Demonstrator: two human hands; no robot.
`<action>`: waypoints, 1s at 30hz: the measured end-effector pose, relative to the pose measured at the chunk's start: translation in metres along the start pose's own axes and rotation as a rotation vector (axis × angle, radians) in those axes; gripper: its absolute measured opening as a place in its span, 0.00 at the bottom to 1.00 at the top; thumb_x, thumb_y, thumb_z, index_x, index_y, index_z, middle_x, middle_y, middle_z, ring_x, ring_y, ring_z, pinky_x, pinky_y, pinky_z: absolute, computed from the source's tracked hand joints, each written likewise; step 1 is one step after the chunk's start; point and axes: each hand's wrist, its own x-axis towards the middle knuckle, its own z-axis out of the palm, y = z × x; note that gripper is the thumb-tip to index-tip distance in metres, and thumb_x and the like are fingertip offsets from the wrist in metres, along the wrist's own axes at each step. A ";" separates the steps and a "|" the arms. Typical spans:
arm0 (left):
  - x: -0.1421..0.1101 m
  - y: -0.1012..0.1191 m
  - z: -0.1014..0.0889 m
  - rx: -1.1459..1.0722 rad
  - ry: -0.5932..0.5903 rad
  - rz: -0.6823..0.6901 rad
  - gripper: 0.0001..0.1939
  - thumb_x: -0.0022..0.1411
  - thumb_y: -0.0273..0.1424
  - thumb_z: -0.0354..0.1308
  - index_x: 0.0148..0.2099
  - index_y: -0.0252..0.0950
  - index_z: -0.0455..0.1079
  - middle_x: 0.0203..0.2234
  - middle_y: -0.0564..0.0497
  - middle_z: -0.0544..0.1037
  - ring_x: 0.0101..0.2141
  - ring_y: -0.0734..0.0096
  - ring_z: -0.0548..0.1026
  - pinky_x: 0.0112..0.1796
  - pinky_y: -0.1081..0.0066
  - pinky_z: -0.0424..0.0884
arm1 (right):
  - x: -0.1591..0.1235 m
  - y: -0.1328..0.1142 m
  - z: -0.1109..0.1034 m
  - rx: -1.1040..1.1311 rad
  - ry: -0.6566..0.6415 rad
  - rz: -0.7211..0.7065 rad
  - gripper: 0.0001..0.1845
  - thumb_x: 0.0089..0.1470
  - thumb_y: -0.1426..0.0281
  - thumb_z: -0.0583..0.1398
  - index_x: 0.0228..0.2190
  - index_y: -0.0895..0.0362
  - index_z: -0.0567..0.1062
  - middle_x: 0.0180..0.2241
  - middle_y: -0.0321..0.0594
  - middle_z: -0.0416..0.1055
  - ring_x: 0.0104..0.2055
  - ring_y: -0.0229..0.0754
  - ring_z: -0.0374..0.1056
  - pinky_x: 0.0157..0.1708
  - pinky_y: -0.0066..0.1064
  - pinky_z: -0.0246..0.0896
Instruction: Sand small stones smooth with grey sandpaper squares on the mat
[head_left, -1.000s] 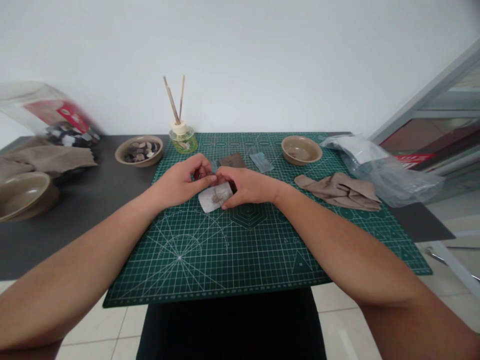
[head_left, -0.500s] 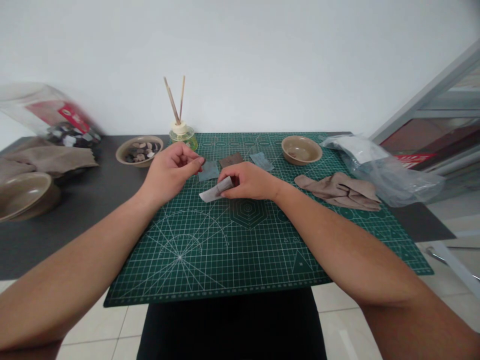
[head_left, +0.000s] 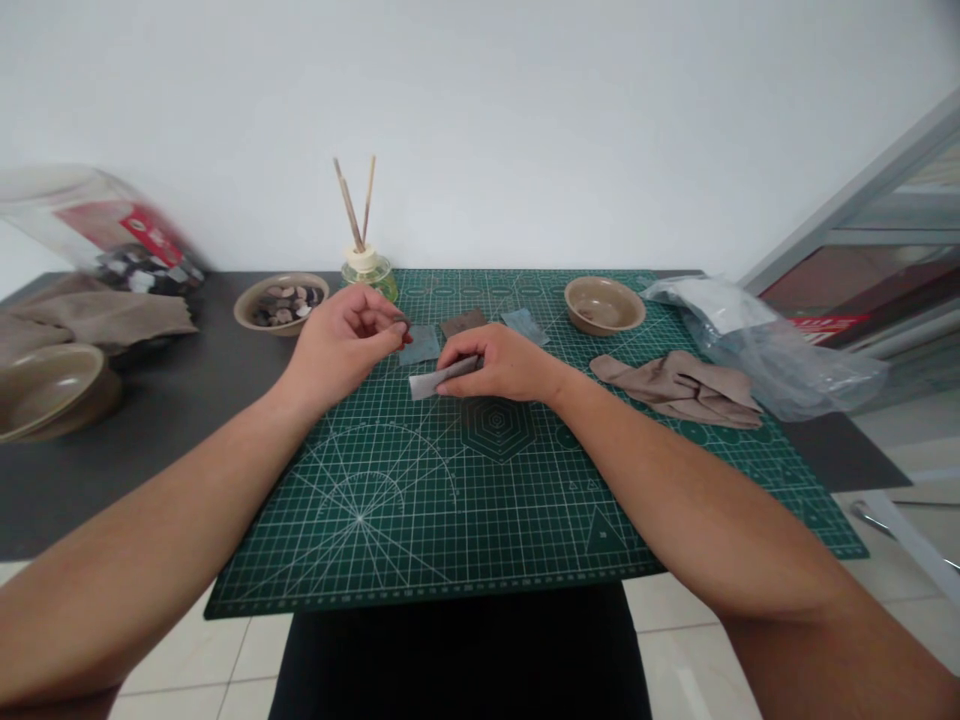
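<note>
Over the green cutting mat [head_left: 375, 560], my right hand [head_left: 506, 365] pinches a pale grey, folded piece of cloth or paper [head_left: 426, 384], which sticks out to the left. To its left, my left hand [head_left: 349, 340] is closed, thumb against fingers; a small dark bit shows at the fingertips, too small to name. Just beyond the hands lie a grey-blue cloth square [head_left: 420, 345], a brown square [head_left: 463, 322] and another grey-blue square [head_left: 526, 326], in a row on the mat.
A bowl [head_left: 247, 315] of dark and tan round pieces stands left of a reed diffuser [head_left: 367, 272]. Another bowl [head_left: 604, 305], a crumpled brown cloth [head_left: 682, 390] and a clear plastic bag [head_left: 787, 360] lie right. Far left are a bowl [head_left: 60, 390], a cloth [head_left: 127, 320] and a bag [head_left: 142, 240].
The pale grey piece in my right hand has tilted and now shows as a narrower strip. My left hand has hardly moved. The view has shifted slightly.
</note>
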 end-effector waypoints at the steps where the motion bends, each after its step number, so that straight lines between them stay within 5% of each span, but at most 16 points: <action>1: 0.000 0.000 0.000 -0.003 0.000 0.002 0.13 0.54 0.36 0.70 0.38 0.40 0.69 0.25 0.54 0.79 0.29 0.68 0.80 0.34 0.66 0.77 | 0.000 0.000 0.000 -0.012 -0.021 0.000 0.11 0.54 0.63 0.71 0.37 0.56 0.84 0.33 0.34 0.79 0.36 0.40 0.71 0.39 0.31 0.60; 5: 0.000 0.000 0.001 0.002 -0.015 -0.007 0.14 0.52 0.36 0.72 0.37 0.40 0.71 0.25 0.54 0.78 0.28 0.69 0.78 0.34 0.66 0.75 | 0.001 0.001 0.002 -0.047 -0.071 0.016 0.11 0.57 0.61 0.69 0.36 0.57 0.84 0.32 0.34 0.79 0.36 0.40 0.72 0.39 0.32 0.60; 10: 0.001 0.001 0.000 0.090 0.013 -0.002 0.12 0.54 0.38 0.70 0.36 0.40 0.72 0.25 0.53 0.76 0.27 0.70 0.73 0.30 0.68 0.69 | 0.001 0.002 0.001 -0.036 0.209 -0.025 0.10 0.54 0.62 0.68 0.33 0.56 0.81 0.28 0.31 0.72 0.33 0.39 0.65 0.37 0.32 0.58; 16: -0.003 0.006 0.000 0.225 -0.020 0.019 0.11 0.56 0.40 0.69 0.35 0.40 0.74 0.23 0.55 0.73 0.25 0.72 0.67 0.27 0.70 0.64 | -0.003 -0.007 0.002 -0.252 0.454 -0.090 0.12 0.62 0.69 0.63 0.43 0.53 0.87 0.43 0.40 0.84 0.46 0.46 0.75 0.51 0.38 0.67; 20: -0.007 0.007 0.002 0.259 -0.034 0.069 0.10 0.57 0.39 0.68 0.33 0.39 0.73 0.25 0.54 0.77 0.28 0.70 0.71 0.32 0.69 0.68 | -0.001 -0.009 0.006 -0.437 0.361 -0.173 0.21 0.68 0.75 0.58 0.54 0.49 0.86 0.56 0.41 0.84 0.58 0.47 0.76 0.63 0.45 0.62; 30: -0.008 0.004 0.005 0.166 -0.019 0.036 0.12 0.53 0.37 0.70 0.29 0.39 0.70 0.23 0.56 0.75 0.26 0.73 0.69 0.30 0.70 0.66 | 0.002 -0.009 0.015 -0.557 0.187 -0.233 0.30 0.70 0.76 0.55 0.69 0.50 0.74 0.73 0.46 0.69 0.71 0.48 0.68 0.72 0.53 0.58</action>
